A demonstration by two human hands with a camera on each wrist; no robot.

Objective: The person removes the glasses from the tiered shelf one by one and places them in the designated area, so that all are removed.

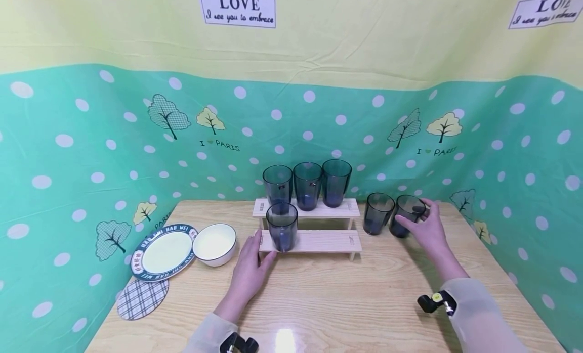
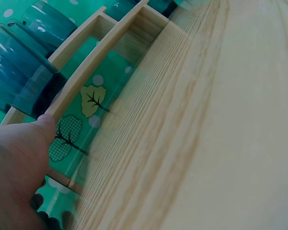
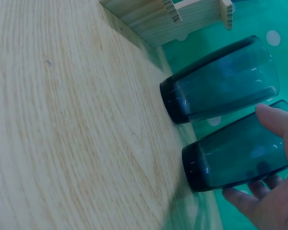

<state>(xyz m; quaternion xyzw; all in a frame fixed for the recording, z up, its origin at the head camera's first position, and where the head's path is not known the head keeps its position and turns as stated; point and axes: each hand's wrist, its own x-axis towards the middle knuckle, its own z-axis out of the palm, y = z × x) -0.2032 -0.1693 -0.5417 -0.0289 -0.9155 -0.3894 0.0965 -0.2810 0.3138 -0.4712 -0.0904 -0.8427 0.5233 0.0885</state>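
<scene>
A two-tier wooden rack (image 1: 314, 240) stands mid-table. Three dark teal glasses (image 1: 307, 185) line its upper shelf, and one glass (image 1: 282, 232) stands at the left of the lower shelf. Right of the rack, two more glasses stand on the table. My right hand (image 1: 421, 222) curls round the right-hand glass (image 1: 407, 211), thumb in front and fingers behind; the right wrist view shows this glass (image 3: 240, 153) beside its neighbour (image 3: 221, 86). My left hand (image 1: 250, 269) lies flat on the table, its thumb (image 2: 45, 122) against the left end of the rack's (image 2: 91, 67) lower shelf.
A rimmed plate (image 1: 164, 252), a white bowl (image 1: 214, 243) and a plaid coaster (image 1: 142, 298) lie at the table's left. A green dotted cloth backdrop (image 1: 91, 156) closes in the back and both sides. Bare wooden tabletop (image 1: 341, 302) stretches in front of the rack.
</scene>
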